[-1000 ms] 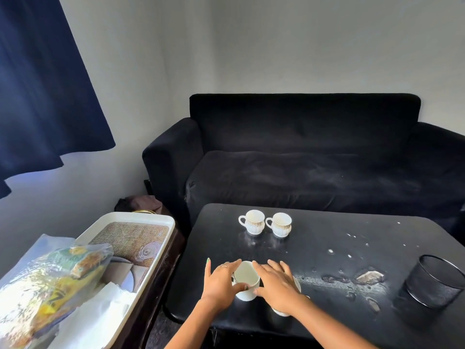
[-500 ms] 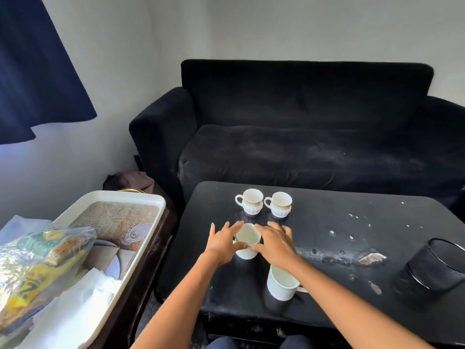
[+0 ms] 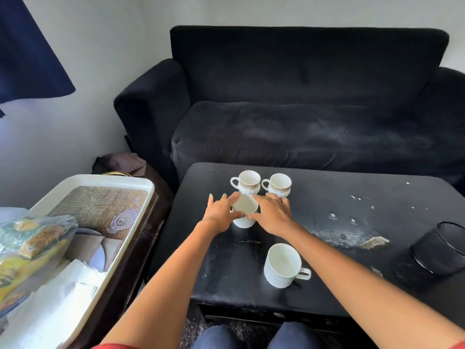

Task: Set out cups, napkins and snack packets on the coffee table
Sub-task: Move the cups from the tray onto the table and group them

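Observation:
A plain white cup [image 3: 244, 209] stands on the black coffee table [image 3: 334, 250], just in front of two gold-patterned cups [image 3: 247, 183] [image 3: 278, 185]. My left hand [image 3: 221, 213] and my right hand [image 3: 272, 214] hold the plain cup from either side, thumbs on its near wall and fingers round its rim. A second plain white cup [image 3: 283, 266] sits alone nearer the table's front edge, handle to the right. White napkins [image 3: 57, 295] and a clear bag of snack packets [image 3: 32, 244] lie in the white tray [image 3: 142, 183] at the left.
A black mesh container [image 3: 444, 248] stands at the table's right edge. The tabletop has peeled, scuffed patches right of centre. A black sofa [image 3: 302, 122] runs behind the table. The tray rests on a dark side stand close to the table's left edge.
Both hands have slid the plain cup away from me, up to the two patterned cups. The second plain cup stays behind near the front edge.

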The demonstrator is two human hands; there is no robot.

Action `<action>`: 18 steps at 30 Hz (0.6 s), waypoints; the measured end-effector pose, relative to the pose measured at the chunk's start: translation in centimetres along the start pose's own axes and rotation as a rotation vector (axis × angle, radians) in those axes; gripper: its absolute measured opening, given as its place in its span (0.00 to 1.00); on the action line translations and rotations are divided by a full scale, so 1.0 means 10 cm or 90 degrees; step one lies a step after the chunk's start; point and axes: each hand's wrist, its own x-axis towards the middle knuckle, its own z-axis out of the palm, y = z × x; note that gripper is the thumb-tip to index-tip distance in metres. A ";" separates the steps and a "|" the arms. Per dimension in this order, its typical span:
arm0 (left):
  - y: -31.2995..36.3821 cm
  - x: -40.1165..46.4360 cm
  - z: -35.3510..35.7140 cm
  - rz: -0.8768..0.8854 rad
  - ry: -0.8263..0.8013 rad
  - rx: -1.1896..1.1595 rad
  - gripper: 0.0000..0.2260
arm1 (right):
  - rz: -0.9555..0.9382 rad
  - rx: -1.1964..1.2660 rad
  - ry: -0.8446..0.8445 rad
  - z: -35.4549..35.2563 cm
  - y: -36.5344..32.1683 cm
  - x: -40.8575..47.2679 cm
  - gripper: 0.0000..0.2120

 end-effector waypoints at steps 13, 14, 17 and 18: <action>0.22 -0.74 0.55 0.165 0.209 -0.012 0.30 | -0.006 0.182 0.012 -0.04 0.45 -0.89 0.31; 0.26 -0.82 0.61 0.168 0.189 -0.041 0.28 | 0.000 0.186 -0.002 -0.02 0.50 -1.01 0.33; 0.36 -0.99 0.77 0.133 0.107 -0.135 0.24 | 0.039 0.179 -0.016 0.05 0.58 -1.25 0.36; 0.38 -1.03 0.81 0.120 0.077 -0.174 0.23 | 0.051 0.187 -0.014 0.08 0.58 -1.31 0.37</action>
